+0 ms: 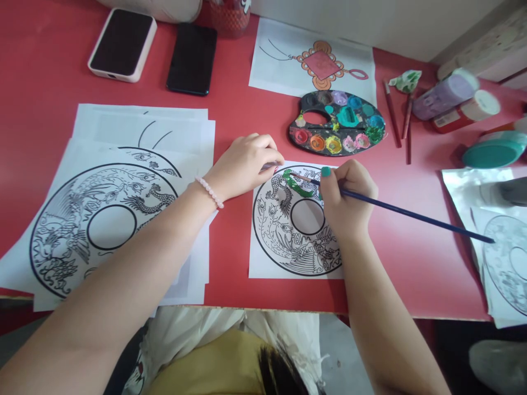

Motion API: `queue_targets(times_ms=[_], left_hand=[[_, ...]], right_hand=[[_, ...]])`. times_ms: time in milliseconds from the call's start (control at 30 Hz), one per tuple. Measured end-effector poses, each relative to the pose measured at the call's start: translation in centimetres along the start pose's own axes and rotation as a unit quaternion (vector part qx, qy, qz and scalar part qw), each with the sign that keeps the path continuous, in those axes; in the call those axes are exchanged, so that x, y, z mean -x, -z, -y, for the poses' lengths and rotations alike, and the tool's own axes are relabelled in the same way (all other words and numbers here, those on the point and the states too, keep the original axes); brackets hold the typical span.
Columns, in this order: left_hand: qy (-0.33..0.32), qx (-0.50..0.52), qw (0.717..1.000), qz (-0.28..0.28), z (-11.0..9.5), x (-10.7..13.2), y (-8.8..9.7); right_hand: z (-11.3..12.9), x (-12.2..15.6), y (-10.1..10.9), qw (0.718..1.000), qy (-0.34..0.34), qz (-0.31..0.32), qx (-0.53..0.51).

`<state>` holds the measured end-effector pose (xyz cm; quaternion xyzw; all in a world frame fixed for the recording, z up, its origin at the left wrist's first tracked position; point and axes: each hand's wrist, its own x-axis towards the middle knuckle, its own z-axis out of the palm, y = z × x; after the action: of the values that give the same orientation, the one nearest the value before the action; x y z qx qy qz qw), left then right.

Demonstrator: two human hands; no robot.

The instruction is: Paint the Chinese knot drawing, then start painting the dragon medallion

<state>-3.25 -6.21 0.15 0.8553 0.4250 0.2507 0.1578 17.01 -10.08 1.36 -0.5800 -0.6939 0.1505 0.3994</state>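
My right hand (348, 197) is closed round a blue-handled paintbrush (411, 215). Its tip touches green paint on a small sheet printed with a round dragon-and-phoenix drawing (298, 249). The brush handle points out to the right. My left hand (242, 164) rests with fingers curled on the top left corner of that sheet and presses it to the red table (395, 274). I wear a pink bead bracelet on the left wrist. A dark paint palette (337, 123) with several coloured wells lies just beyond the sheet.
A stack of larger printed sheets (102, 208) lies at the left. Two phones (123, 44) (192, 57) lie at the back left, a coloured knot drawing (317, 63) behind the palette. Spare brushes (405, 118), paint bottles (447, 93), a teal lid (494, 151) and more sheets (502, 258) sit at the right.
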Motion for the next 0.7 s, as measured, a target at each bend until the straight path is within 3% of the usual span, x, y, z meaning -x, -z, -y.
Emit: queue_targets(times_ms=[700], left_hand=[[0.006, 0.001, 1.000, 0.003, -0.03, -0.03, 0.02]], right_hand=[[-0.05, -0.08, 0.00, 1.000, 0.007, -0.013, 0.021]])
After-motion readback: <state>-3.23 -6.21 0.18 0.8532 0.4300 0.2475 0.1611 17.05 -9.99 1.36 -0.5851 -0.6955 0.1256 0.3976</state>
